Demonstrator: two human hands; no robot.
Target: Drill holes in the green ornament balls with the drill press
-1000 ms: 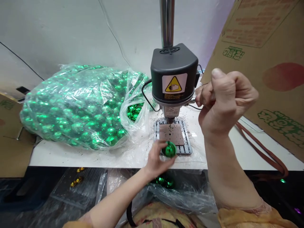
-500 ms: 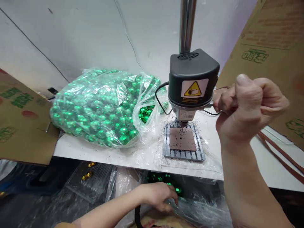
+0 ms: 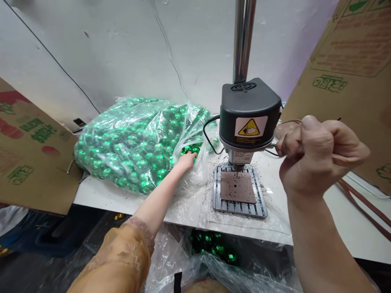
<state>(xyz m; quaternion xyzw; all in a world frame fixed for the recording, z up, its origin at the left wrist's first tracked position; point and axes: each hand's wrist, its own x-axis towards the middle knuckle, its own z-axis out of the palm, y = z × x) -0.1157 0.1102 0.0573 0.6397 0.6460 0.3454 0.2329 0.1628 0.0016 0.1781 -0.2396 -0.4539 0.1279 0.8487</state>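
Observation:
My left hand (image 3: 187, 160) reaches into the mouth of a clear plastic bag (image 3: 122, 146) full of shiny, faceted green balls (image 3: 190, 149). Its fingertips are among the balls, partly hidden, so I cannot make out whether they grip one. On the right, my right hand (image 3: 317, 150) is closed in a fist around the feed handle of a small black bench drill press (image 3: 250, 110); the handle's end is hidden in the fist. Beneath the chuck, a brown square plate (image 3: 238, 191) with a small dark hole lies on the slotted metal base (image 3: 216, 199). Dark shavings are scattered over both.
More green balls lie in an open plastic bag (image 3: 210, 244) below the table's front edge. Cardboard boxes stand at the left (image 3: 39, 150) and right (image 3: 345, 81). A brown strap (image 3: 366, 207) lies on the white table (image 3: 106, 195). The drill's steel column (image 3: 243, 40) rises behind it.
My left hand has moved up from the lower bag to the bag on the table. My right hand keeps its hold on the handle. The view has shifted slightly.

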